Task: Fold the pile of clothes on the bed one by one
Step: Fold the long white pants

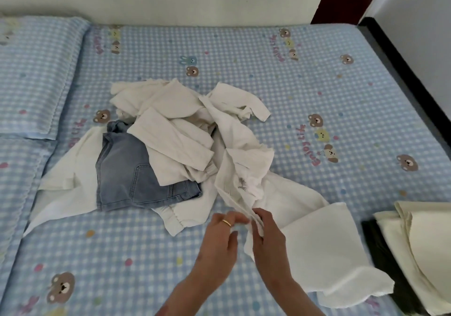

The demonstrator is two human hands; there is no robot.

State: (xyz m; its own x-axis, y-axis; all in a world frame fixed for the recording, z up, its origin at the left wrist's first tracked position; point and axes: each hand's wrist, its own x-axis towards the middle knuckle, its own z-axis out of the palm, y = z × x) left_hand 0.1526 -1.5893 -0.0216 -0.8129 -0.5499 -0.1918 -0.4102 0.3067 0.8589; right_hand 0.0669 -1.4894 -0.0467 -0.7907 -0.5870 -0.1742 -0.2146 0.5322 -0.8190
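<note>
**Inspector A:** Largest item first. The bed (268, 59) carries a blue checked sheet printed with bears; a matching pillow (36, 71) lies at its far left.

**Inspector B:** Noted. The pile of clothes (185, 125) sits mid-bed, mostly white pieces heaped loosely. Denim shorts (131, 174) lie at the pile's left side, partly under a white piece and over another.

**Inspector A:** One white garment (317, 250) trails out of the pile toward the near right, its lower part spread flat on the sheet.

**Inspector B:** At the near right edge, a cream folded cloth (419, 247) rests on something dark (380, 250); I cannot tell what the dark item is.

**Inspector A:** Hands. The left hand (219, 237), wearing a ring (226, 222), pinches the white garment's edge with its fingertips. The right hand (266, 235) grips the same edge just beside it, fingers curled round the fabric.
</note>
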